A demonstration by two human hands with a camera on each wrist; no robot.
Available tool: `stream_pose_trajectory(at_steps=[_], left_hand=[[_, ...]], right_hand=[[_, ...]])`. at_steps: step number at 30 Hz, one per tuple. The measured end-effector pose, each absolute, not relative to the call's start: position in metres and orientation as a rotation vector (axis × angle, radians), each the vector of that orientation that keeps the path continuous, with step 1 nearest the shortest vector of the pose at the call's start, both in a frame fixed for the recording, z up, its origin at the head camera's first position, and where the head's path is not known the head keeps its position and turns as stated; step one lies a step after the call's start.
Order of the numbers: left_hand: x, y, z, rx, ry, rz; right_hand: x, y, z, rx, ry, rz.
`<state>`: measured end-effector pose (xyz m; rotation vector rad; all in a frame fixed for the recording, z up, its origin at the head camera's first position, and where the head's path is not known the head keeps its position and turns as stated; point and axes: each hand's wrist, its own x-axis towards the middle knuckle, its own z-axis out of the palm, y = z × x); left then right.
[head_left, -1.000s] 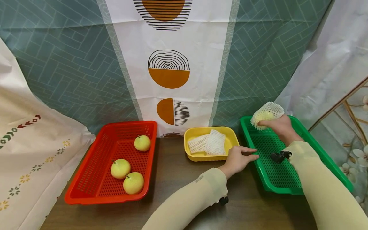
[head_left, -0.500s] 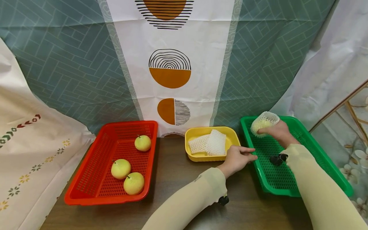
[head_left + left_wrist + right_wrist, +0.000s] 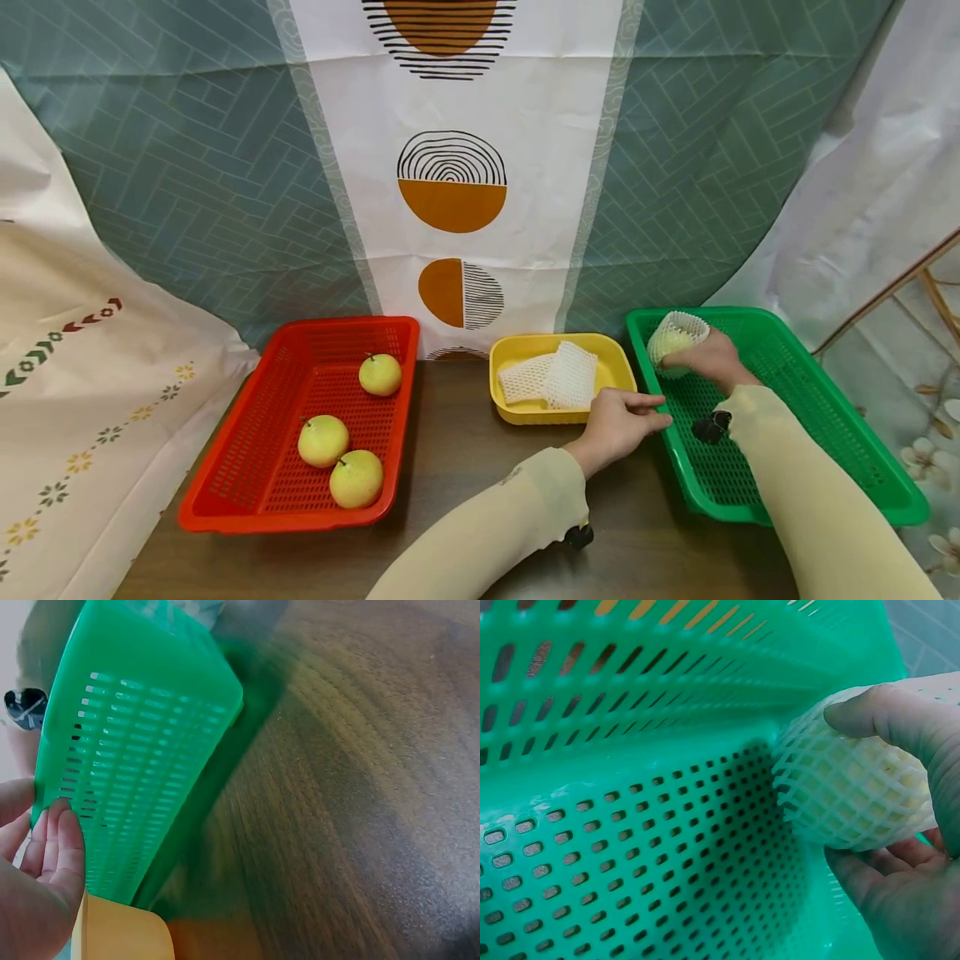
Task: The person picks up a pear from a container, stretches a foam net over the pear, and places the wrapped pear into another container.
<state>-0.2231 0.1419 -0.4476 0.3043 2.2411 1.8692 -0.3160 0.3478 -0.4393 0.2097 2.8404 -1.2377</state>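
Observation:
My right hand (image 3: 708,360) grips a pale yellow pear in a white foam net (image 3: 859,776), thumb on one side and fingers on the other. It is low inside the green basket (image 3: 832,400), in the far left corner. In the right wrist view the netted pear is close to the perforated floor; whether it touches is unclear. My left hand (image 3: 617,427) holds the green basket's left rim with its fingertips, seen at the wall's edge in the left wrist view. Next to it, a yellow tray (image 3: 506,410) contains white foam nets (image 3: 570,375), flattened and overlapping.
A red basket (image 3: 408,400) on the left contains three yellow pears (image 3: 356,479), two side by side near the front and one farther back. Everything stands on a dark wooden table (image 3: 457,467). A patterned cloth (image 3: 525,208) hangs behind.
My right hand has lowered the netted pear from above the green basket's far rim down into its far left corner. The left hand stays at the rim. The view shifts slightly.

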Motion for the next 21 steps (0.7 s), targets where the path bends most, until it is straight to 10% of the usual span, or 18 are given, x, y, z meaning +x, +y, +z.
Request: stream_pose_trajectory(at_steps=[21], left_hand=[[-0.221,0.136,-0.453,0.359,2.207,1.936]], right_hand=[[-0.323,0.343,-0.461,0.213,2.851,-1.105]])
